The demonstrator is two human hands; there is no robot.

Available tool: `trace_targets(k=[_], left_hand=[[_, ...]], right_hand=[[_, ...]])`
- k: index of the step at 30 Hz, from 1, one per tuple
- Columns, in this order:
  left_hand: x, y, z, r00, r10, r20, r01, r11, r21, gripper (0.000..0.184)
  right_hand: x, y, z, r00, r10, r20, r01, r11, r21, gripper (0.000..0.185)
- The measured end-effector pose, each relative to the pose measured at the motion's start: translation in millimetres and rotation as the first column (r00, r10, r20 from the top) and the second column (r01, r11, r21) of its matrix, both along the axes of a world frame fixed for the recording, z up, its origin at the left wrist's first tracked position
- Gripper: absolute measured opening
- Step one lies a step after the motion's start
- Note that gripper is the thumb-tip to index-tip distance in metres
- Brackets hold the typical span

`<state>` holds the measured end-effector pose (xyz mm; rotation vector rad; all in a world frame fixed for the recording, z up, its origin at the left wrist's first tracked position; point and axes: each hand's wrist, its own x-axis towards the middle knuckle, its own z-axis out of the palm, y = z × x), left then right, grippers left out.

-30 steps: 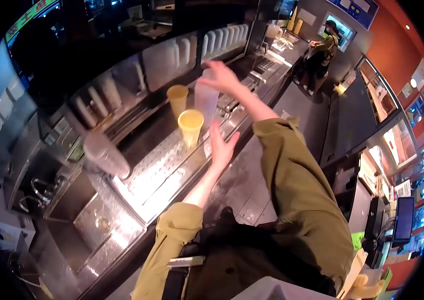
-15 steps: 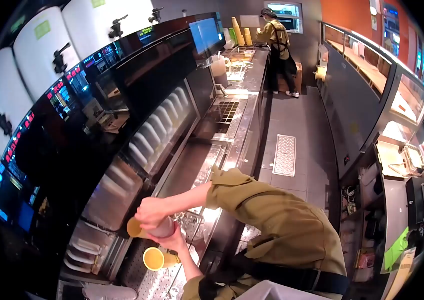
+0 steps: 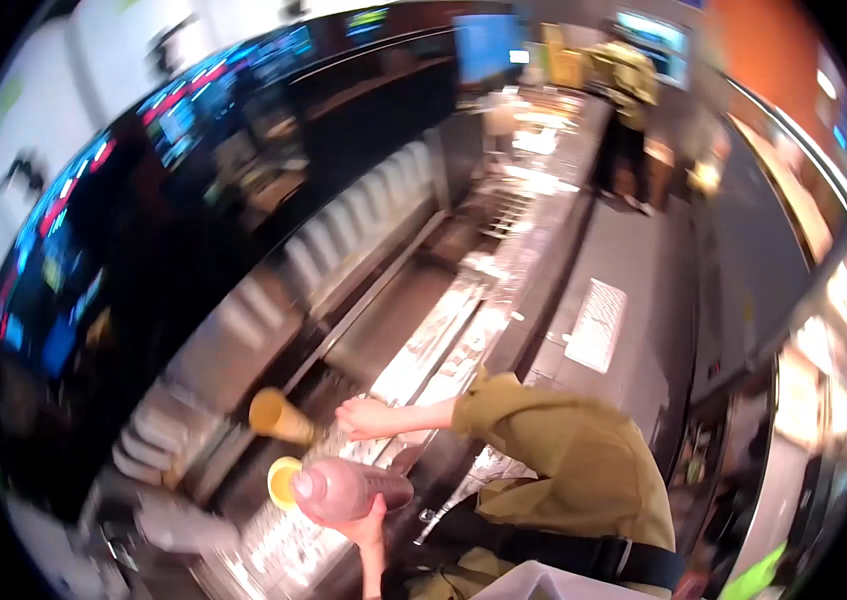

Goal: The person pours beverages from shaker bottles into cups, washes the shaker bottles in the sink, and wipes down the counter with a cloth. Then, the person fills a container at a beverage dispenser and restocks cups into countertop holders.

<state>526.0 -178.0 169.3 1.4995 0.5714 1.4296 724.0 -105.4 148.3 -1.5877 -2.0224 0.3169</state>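
Head view showed a pale, pinkish capped shaker (image 3: 369,488) low and left of centre, lying well over on its side, its capped end toward the left of the frame. The left hand (image 3: 356,524) was wrapped around it from below, fingers closed against its wall. The cap overlapped the nearer yellow cup (image 3: 281,480), though whether the two touched could not be told. The right hand (image 3: 366,418) was just above the shaker in the frame, its fingers curled; blur left it unclear how tightly they were closed or whether they held anything. To its left, near but apart, the farther yellow cup (image 3: 282,415) leaned in the frame.

Beneath ran the metal counter (image 3: 424,365), its front edge slanting from bottom left toward the upper right. A row of pale upright containers (image 3: 359,215) bounded its back side, while its lit surface stretched beyond the right hand toward the top. Right of the front edge, the walkway (image 3: 649,270) gave a long strip of floor, with a light mat (image 3: 597,325) on it, as far as the grey cabinets (image 3: 749,255). A co-worker (image 3: 629,95) stood at the upper right, well apart.
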Motion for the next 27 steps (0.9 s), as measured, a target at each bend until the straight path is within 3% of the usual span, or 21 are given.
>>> trace_targets(k=[1, 2, 3, 4, 5, 6, 7, 8, 9, 11, 13, 14, 16, 19, 20, 21, 24, 25, 27], left_hand=[[-13.8, -7.7, 10.4, 0.995, -0.048, -0.087, 0.036, 0.99, -0.136, 0.11], [-28.9, -17.5, 20.6, 0.979, -0.109, -0.173, 0.059, 0.961, -0.269, 0.104], [-47.0, -24.1, 11.0, 0.878, 0.231, -0.419, -0.297, 0.949, -0.101, 0.1], [-55.3, -29.6, 23.7, 0.827, 0.343, -0.446, -0.373, 0.928, 0.021, 0.1], [-70.5, -30.6, 28.3, 0.851, 0.38, -0.363, -0.36, 0.924, 0.124, 0.103], [-89.0, -35.0, 34.1, 0.866, 0.412, -0.284, -0.372, 0.909, 0.188, 0.105], [-106.7, -39.5, 35.0, 0.854, 0.463, -0.236, -0.422, 0.883, 0.205, 0.108], [-125.3, -42.7, 33.2, 0.825, 0.522, -0.215, -0.481, 0.849, 0.218, 0.111], [-142.9, -46.8, 17.6, 0.824, 0.547, -0.148, -0.532, 0.837, 0.13, 0.115], [-192.5, -55.4, 25.7, 0.767, 0.63, -0.12, -0.614, 0.775, 0.151, 0.118], [-250.0, -56.6, 44.1, 0.735, 0.672, -0.094, -0.656, 0.739, 0.155, 0.118], [-279.4, -55.9, 49.0, 0.763, 0.644, -0.059, -0.634, 0.763, 0.126, 0.12], [-346.6, -47.0, 54.7, 0.787, 0.617, 0.006, -0.613, 0.78, 0.123, 0.121], [-453.1, -32.9, 49.3, 0.778, 0.627, -0.039, -0.624, 0.778, 0.073, 0.123], [-490.7, -26.5, 47.0, 0.768, 0.639, -0.054, -0.636, 0.77, 0.054, 0.123], [-526.3, -20.7, 44.8, 0.756, 0.652, -0.066, -0.651, 0.758, 0.037, 0.123], [-621.1, -10.6, 44.4, 0.705, 0.701, -0.108, -0.708, 0.706, -0.04, 0.121], [-646.8, -9.1, 46.1, 0.678, 0.725, -0.123, -0.734, 0.675, -0.074, 0.121], [-688.6, -9.7, 48.1, 0.619, 0.771, -0.147, -0.785, 0.606, -0.127, 0.12]], right_hand=[[-12.7, -1.2, -36.7, 0.995, 0.002, 0.096, -0.007, 0.999, 0.05, 0.033], [-27.8, -2.8, -52.4, 0.99, -0.138, -0.031, 0.138, 0.99, 0.014, 0.024], [-34.6, 15.2, -82.4, 0.954, -0.295, 0.056, 0.288, 0.847, -0.447, 0.022], [-26.3, 12.9, -147.2, 0.983, -0.138, -0.122, 0.113, 0.976, -0.188, 0.026], [-32.1, -2.5, -99.2, 0.996, 0.007, 0.091, 0.006, 0.989, -0.145, 0.04], [-43.5, -21.2, -52.3, 0.994, -0.087, 0.063, 0.077, 0.986, 0.147, 0.043], [-56.9, -39.5, -28.3, 0.976, -0.212, -0.043, 0.215, 0.937, 0.276, 0.043], [-67.7, -49.0, -16.3, 0.977, -0.172, -0.13, 0.208, 0.91, 0.359, 0.041], [-87.5, -60.3, -1.1, 0.951, -0.103, -0.292, 0.193, 0.934, 0.299, 0.035], [-154.3, -79.9, 31.9, 0.842, 0.068, -0.535, 0.037, 0.982, 0.183, 0.032], [-247.0, -62.9, 47.9, 0.663, 0.265, -0.7, -0.076, 0.954, 0.289, 0.03], [-295.6, -42.8, 67.2, 0.666, 0.405, -0.626, -0.182, 0.903, 0.39, 0.02], [-412.0, 7.3, 111.3, 0.488, 0.459, -0.743, -0.215, 0.888, 0.407, 0.015], [-601.6, 150.7, 122.8, 0.166, 0.359, -0.919, -0.166, 0.928, 0.332, 0.024], [-657.8, 195.6, 134.0, 0.205, 0.415, -0.886, -0.21, 0.903, 0.375, 0.028], [-713.1, 247.6, 139.2, 0.345, 0.386, -0.856, -0.221, 0.919, 0.326, 0.033], [-828.1, 370.4, 164.2, 0.62, 0.357, -0.699, -0.129, 0.925, 0.358, 0.044], [-856.2, 417.6, 167.9, 0.723, 0.292, -0.626, -0.017, 0.913, 0.407, 0.048], [-891.4, 478.0, 194.1, 0.846, 0.215, -0.488, 0.065, 0.867, 0.494, 0.05]])
